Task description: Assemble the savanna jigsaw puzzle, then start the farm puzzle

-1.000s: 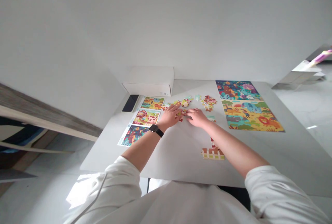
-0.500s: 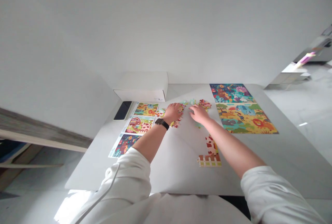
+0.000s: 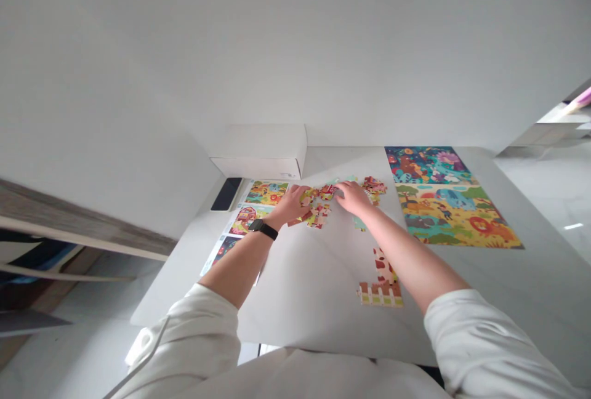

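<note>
My left hand (image 3: 290, 204), with a black watch on its wrist, rests over loose jigsaw pieces (image 3: 318, 217), its fingers apart and bent slightly at their edge. My right hand (image 3: 352, 198) has its thumb and fingertips at a red jigsaw piece (image 3: 328, 191), which seems pinched at its right edge. More loose pieces (image 3: 373, 185) lie just beyond and right of that hand. Nearer to me, a joined puzzle section (image 3: 381, 294) shows a fence and part of a spotted cow; my right forearm passes beside it.
A white box (image 3: 258, 167) stands against the wall, with a phone (image 3: 227, 194) in front of it. The picture sheet (image 3: 249, 220) is partly behind my left arm. Two finished-looking puzzle pictures (image 3: 457, 214) lie at the right.
My left hand has moved left and slightly down, uncovering pieces between the hands. My right hand now reaches the red piece. The whole view has shifted a little.
</note>
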The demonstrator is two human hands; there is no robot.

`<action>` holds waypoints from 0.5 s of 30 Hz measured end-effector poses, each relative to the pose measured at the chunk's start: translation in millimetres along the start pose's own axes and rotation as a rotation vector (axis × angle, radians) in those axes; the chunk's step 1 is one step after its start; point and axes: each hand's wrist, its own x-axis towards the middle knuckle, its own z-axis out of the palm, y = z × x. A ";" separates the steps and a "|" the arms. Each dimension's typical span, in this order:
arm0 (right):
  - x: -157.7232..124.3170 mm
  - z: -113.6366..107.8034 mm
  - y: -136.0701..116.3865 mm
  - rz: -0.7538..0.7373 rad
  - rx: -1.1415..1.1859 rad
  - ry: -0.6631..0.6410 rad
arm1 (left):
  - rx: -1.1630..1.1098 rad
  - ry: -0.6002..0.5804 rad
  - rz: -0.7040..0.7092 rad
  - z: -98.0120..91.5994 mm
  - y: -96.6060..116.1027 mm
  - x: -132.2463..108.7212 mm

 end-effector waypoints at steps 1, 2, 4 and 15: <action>4.5 3.4 -7.1 0.002 -0.005 -0.006 | 0.003 -0.025 0.004 0.2 2.0 -1.1; 8.4 6.4 -13.5 0.013 -0.013 -0.012 | 0.007 -0.045 0.010 0.4 4.1 -1.4; 13.7 10.8 -22.5 0.045 -0.027 -0.022 | 0.019 -0.056 0.022 0.6 7.8 0.2; -5.8 -1.2 -25.6 -0.126 0.015 0.023 | -0.019 0.014 -0.010 14.7 37.4 28.8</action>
